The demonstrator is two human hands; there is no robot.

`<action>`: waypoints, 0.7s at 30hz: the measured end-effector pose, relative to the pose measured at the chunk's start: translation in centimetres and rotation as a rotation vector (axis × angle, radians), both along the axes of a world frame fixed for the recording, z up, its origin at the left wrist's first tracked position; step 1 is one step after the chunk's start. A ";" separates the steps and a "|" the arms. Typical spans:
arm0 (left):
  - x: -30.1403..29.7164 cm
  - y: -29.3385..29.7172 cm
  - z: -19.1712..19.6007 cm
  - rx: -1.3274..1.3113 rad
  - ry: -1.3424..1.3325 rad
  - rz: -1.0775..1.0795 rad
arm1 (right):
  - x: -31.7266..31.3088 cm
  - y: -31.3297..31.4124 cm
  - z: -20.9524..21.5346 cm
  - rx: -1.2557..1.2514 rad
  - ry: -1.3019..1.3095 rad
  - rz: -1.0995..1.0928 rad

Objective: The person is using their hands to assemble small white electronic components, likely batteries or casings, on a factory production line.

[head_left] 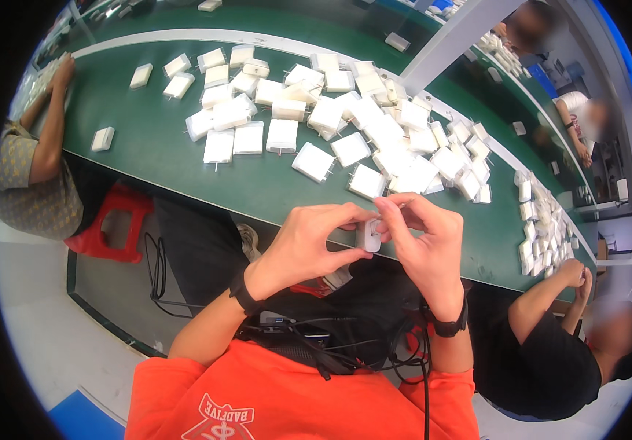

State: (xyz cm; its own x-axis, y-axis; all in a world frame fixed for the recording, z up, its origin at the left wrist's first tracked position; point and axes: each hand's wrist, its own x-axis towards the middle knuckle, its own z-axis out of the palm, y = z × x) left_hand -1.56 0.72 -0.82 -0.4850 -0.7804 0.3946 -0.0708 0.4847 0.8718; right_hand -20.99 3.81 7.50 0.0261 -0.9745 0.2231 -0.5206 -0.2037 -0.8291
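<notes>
A small white plastic block (369, 236) with rounded corners sits between my two hands, just below the near edge of the green belt (147, 139). My left hand (316, 238) pinches it from the left with thumb and fingers. My right hand (419, 238) grips it from the right and above, fingertips curled over its top. Both wrists wear black bands. Most of the block is hidden by my fingers.
Several white square blocks (331, 121) with thin metal pins lie heaped on the belt ahead. A person in a patterned shirt (26, 172) works at left by a red stool (111, 224). Another person in black (550, 345) sits at right. Black cables (345, 345) hang at my chest.
</notes>
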 end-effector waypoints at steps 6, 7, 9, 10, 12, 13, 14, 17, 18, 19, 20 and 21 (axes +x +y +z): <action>0.3 0.0 0.1 0.010 -0.031 0.002 | 0.0 0.1 -0.2 0.009 0.017 -0.004; 0.2 0.1 0.1 0.007 -0.030 0.003 | -0.3 0.2 -0.4 0.022 -0.038 -0.014; 0.1 0.1 0.1 -0.001 -0.022 0.000 | -0.7 0.4 -1.0 0.033 -0.091 -0.022; 0.1 0.1 0.2 -0.002 -0.021 0.001 | -1.0 0.6 -1.3 -0.001 -0.115 -0.025; 0.1 0.1 0.5 0.012 -0.015 -0.011 | -1.4 0.8 -1.5 -0.035 -0.138 -0.027; 0.1 0.1 0.5 0.013 -0.016 -0.011 | -1.4 0.9 -1.5 -0.052 -0.116 -0.018; 0.1 0.1 0.5 0.013 -0.022 -0.006 | -1.5 0.9 -1.5 -0.069 -0.093 -0.010; 0.2 0.1 0.4 0.016 -0.028 0.000 | -1.5 1.1 -1.8 -0.053 -0.098 -0.021; 0.2 0.1 0.4 0.017 -0.027 0.002 | -1.4 1.1 -1.8 -0.053 -0.099 -0.021; 0.2 0.1 0.4 0.018 -0.027 0.002 | -1.4 1.1 -1.9 -0.062 -0.080 -0.004; 0.2 0.1 0.4 0.012 -0.034 0.001 | -1.4 1.0 -2.0 -0.071 -0.061 0.014; 0.2 0.0 0.4 0.006 -0.040 -0.001 | -1.4 1.0 -2.1 -0.070 -0.061 0.014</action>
State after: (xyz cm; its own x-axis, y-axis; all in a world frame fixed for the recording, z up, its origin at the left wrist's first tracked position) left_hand -1.39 0.76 -0.38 -0.5008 -0.7825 0.3699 -0.1056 0.4795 0.8712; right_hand -22.42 4.82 5.42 0.0240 -0.9560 0.2923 -0.4665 -0.2693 -0.8425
